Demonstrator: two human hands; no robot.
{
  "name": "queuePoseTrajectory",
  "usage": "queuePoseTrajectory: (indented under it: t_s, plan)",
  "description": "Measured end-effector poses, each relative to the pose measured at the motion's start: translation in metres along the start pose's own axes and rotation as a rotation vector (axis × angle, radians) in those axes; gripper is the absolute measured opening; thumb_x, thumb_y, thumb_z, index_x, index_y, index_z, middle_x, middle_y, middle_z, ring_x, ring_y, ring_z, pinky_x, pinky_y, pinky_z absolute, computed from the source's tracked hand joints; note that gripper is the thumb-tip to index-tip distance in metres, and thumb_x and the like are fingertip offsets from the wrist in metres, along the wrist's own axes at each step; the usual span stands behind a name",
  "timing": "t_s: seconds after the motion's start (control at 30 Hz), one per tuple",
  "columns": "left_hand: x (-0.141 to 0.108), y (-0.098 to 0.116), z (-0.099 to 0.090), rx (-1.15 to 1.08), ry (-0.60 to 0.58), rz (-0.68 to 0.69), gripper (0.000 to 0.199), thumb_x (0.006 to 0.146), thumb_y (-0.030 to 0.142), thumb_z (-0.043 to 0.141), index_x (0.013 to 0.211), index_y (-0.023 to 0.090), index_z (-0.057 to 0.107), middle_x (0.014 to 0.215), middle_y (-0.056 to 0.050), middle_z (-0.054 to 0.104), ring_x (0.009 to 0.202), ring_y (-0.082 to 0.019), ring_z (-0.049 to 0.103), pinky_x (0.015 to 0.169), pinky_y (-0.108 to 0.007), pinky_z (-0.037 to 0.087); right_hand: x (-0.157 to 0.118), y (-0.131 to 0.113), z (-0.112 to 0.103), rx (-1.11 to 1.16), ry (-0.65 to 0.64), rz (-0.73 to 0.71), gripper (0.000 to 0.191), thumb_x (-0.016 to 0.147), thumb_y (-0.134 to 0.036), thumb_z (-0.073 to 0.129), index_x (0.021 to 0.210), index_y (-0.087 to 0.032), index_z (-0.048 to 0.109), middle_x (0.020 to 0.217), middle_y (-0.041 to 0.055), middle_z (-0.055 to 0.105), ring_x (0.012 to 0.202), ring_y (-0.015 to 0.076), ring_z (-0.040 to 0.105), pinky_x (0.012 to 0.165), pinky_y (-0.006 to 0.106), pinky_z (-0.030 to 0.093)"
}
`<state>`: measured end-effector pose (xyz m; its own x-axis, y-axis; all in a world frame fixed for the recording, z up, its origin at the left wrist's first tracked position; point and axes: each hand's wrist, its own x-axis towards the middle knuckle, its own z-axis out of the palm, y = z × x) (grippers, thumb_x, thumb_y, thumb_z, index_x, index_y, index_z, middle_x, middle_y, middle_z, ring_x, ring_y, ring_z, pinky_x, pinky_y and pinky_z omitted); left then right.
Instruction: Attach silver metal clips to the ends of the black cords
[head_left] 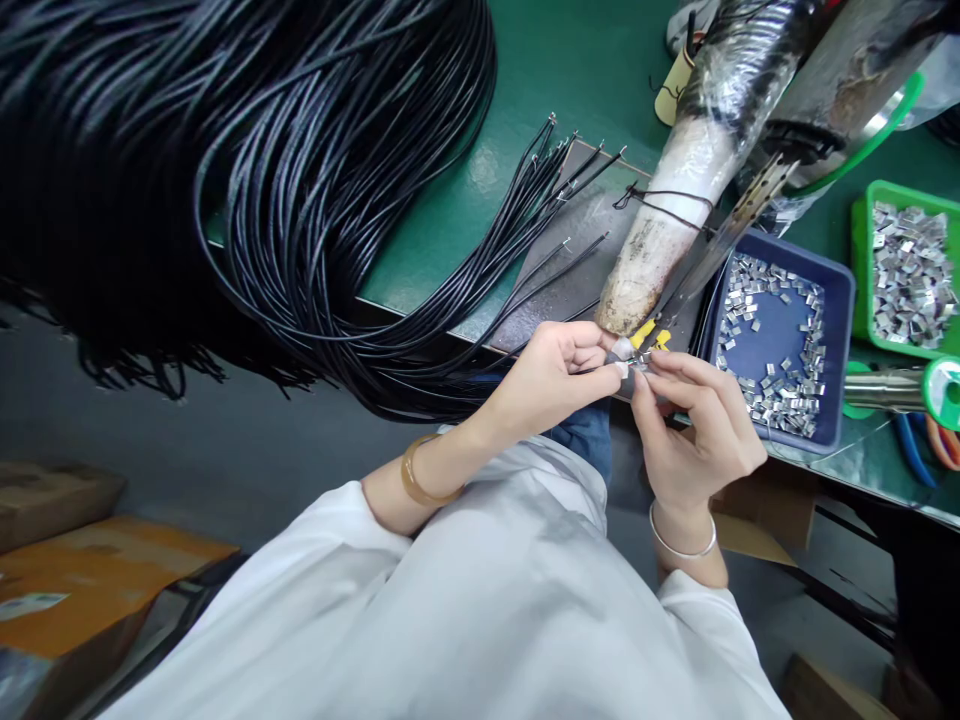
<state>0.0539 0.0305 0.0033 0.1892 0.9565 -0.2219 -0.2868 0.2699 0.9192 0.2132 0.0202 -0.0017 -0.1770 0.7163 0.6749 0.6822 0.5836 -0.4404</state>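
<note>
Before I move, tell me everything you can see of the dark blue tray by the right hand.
The dark blue tray looks plastic, rectangular with rounded corners and raised walls. It sits upright on the green tabletop. Small shiny, metal-looking pieces lie inside, mostly along its sides. The right hand overlaps its near-left corner in view; whether they touch, I can't tell.

Workshop, bundled cables [360,190], parts bins [839,350]

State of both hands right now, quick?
Left hand: closed in a pinch; what it grips is too small to tell.
Right hand: fingertips at a small shiny piece; can't tell whether gripped.
</note>
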Motion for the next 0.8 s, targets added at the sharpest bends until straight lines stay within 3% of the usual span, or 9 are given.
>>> queuePoseTrajectory:
  t_s: [0.4,0.8]
  plan:
    - [0.0016,-0.0023,-0.0045,-0.001,-0.030,-0.052,0.013,0.075,0.020,0.070,0.079,0.013,0.059,0.055,0.010,0.029,0.051,-0.005,0.022,0.050,-0.022,0.017,-0.0015,0.0003,-0.0029,-0.016,-0.055,-0.029,0.020,0.081,-0.008,0.073,0.088,-0.021,0.060,0.101,0.0030,0.076,0.085,0.0143,0.075,0.067,0.022,0.063]
    - [0.0007,0.0000,-0.0009,0.018,-0.003,-0.033,0.013,0.074,0.018,0.069,0.084,0.011,0.062,0.055,0.010,0.030,0.051,-0.005,0.024,0.050,-0.021,0.021,-0.0031,0.0007,-0.0010,-0.005,0.020,-0.040,0.019,0.080,-0.007,0.073,0.086,-0.020,0.061,0.099,0.0037,0.077,0.081,0.0142,0.075,0.066,0.023,0.062]
